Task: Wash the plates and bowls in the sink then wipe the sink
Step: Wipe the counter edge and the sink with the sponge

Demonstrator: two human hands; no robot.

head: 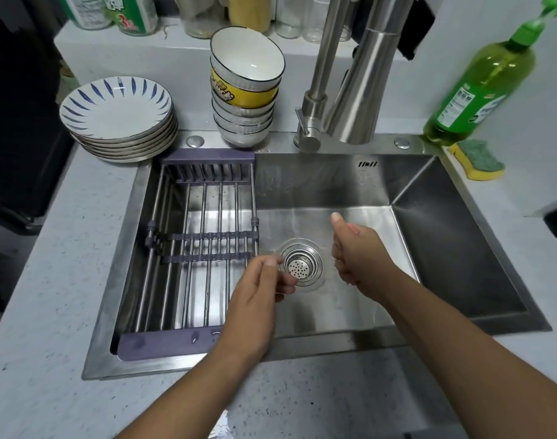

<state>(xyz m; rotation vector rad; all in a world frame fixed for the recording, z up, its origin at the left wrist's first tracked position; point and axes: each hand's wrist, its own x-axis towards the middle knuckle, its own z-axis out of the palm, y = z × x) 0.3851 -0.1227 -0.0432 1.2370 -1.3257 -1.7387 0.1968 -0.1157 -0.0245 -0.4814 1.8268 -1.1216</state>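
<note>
Left hand (259, 293), right hand (359, 252) hover over sink (350, 188) in grey countertop (49, 280).

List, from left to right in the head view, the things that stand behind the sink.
stack of plates → stack of bowls → faucet → green soap bottle

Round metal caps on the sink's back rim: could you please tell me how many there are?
2. One cap lies left of the faucet, beside the stacked bowls; the other cap lies right of it, near the green bottle. None seems hidden.
</note>
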